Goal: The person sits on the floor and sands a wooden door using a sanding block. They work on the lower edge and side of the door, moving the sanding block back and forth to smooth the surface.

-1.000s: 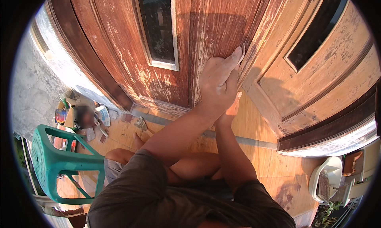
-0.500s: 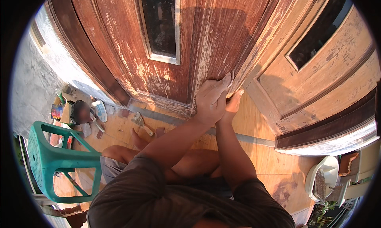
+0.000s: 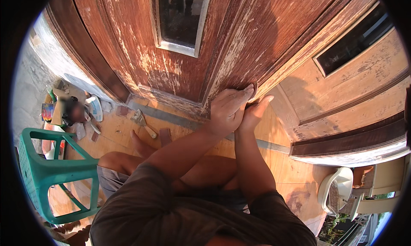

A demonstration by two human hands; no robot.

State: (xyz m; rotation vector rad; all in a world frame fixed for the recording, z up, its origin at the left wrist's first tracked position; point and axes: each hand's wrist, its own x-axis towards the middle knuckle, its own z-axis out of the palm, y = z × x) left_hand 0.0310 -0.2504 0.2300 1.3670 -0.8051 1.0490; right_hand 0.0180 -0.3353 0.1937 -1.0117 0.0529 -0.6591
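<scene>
My left hand (image 3: 227, 110) is closed, pressing a reddish-brown piece of sandpaper (image 3: 256, 92) against the lower edge area of a wooden door (image 3: 239, 53). Only a narrow strip of the sandpaper shows past the fingertips. Close against its underside is my right hand (image 3: 254, 113), the thumb stretched out toward the right and the other fingers hidden. Worn red-brown finish covers this door, with pale scraped streaks near the bottom. A second door leaf (image 3: 342, 96) at the right has a paler, mostly bare surface.
A green plastic stool (image 3: 60, 164) stands at left. Near my foot lie a scraper (image 3: 143, 123) and a flat brown piece (image 3: 165, 137). A white tub (image 3: 94, 108) and clutter sit by the left wall. A white basin (image 3: 327, 192) is at the right.
My view has shifted, so the door and stool sit differently in it. Both hands stay together at the door's edge, and more of the sandpaper shows past the left fingertips.
</scene>
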